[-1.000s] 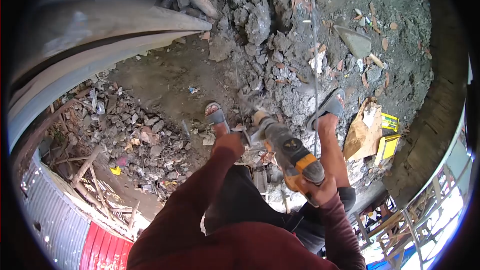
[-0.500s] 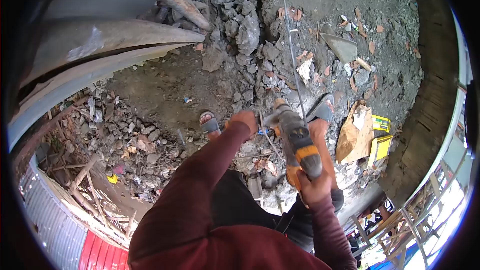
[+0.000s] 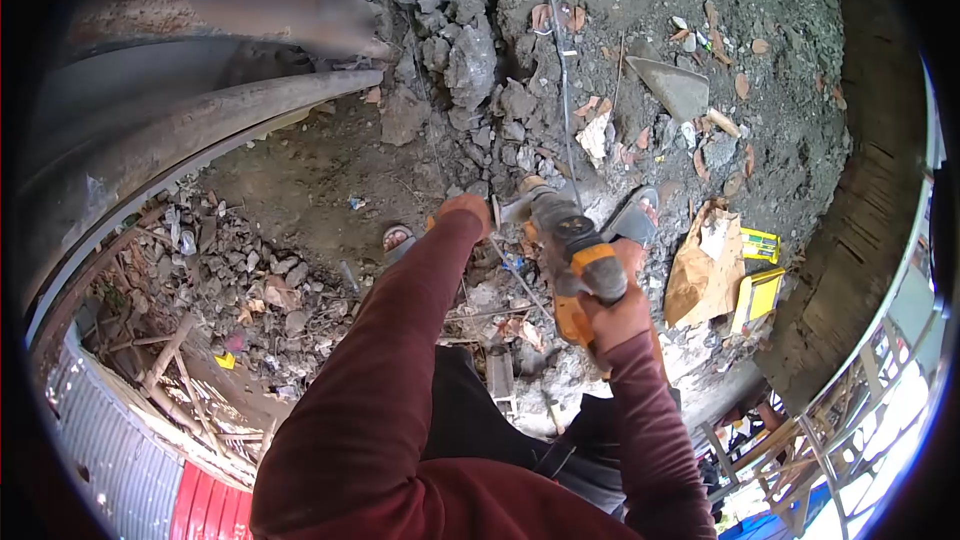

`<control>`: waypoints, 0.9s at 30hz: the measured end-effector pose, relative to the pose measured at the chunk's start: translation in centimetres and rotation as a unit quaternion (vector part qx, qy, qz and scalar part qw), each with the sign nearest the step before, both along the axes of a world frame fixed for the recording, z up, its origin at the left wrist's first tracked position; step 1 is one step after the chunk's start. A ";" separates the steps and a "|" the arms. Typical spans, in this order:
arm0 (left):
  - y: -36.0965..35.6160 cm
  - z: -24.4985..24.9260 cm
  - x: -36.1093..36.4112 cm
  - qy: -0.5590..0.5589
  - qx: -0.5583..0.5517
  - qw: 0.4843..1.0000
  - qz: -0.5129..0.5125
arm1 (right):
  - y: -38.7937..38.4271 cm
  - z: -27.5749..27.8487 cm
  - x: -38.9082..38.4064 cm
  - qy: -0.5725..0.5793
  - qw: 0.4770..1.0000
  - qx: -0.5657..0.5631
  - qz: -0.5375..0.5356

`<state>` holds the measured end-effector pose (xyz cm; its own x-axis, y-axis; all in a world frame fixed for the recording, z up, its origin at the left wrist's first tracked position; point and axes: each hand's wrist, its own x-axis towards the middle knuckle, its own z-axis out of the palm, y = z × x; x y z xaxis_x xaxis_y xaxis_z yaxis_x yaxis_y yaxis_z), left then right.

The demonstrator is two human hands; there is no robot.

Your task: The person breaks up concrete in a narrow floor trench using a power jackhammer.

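Observation:
A yellow and grey rotary hammer (image 3: 574,236) points forward and down at the rubble between my feet. Its rear handle is in my right hand (image 3: 614,322), fingers wrapped round it. My left hand (image 3: 463,212) is closed at the outer end of the side handle (image 3: 515,210), left of the tool's front. The working tip is hard to make out against the broken ground. A dark cable or rod (image 3: 562,60) runs across the ground beyond the tool.
Broken concrete chunks (image 3: 470,65) line a crack ahead. A trowel (image 3: 672,87) lies front right. A torn brown paper bag (image 3: 705,270) and yellow packaging (image 3: 757,298) lie at right. Curved metal sheeting (image 3: 220,110) juts in at left. My sandalled feet flank the tool.
The rotary hammer and both hands have shifted forward and a little left. The view has also shifted slightly. Both hands keep their hold.

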<state>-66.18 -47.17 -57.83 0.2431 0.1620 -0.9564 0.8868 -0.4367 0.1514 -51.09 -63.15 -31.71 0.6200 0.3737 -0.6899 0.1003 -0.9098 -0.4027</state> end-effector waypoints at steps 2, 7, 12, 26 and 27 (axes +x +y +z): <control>0.6 0.8 0.9 -0.009 0.008 1.000 -0.004 | -0.1 -1.1 1.6 -0.020 0.999 0.026 0.016; 2.9 0.8 2.6 0.003 0.010 1.000 -0.012 | 1.9 -2.1 2.9 0.027 0.998 -0.051 -0.013; 2.9 -1.7 1.7 -0.004 0.028 0.998 -0.049 | 1.9 -3.5 1.6 -0.010 1.000 0.026 -0.007; -1.7 -9.5 0.3 -0.003 0.052 0.998 0.045 | -3.0 -11.9 3.1 0.021 0.999 0.035 0.004; -2.3 -10.0 -0.3 -0.003 0.051 0.998 0.042 | -3.0 -11.5 3.0 0.037 0.999 -0.005 0.016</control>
<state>-66.44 -49.50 -67.85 0.2312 0.2783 -0.9323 0.9200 -0.3742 0.1164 -48.12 -66.18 -43.18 0.5542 0.3853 -0.7378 0.1003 -0.9109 -0.4003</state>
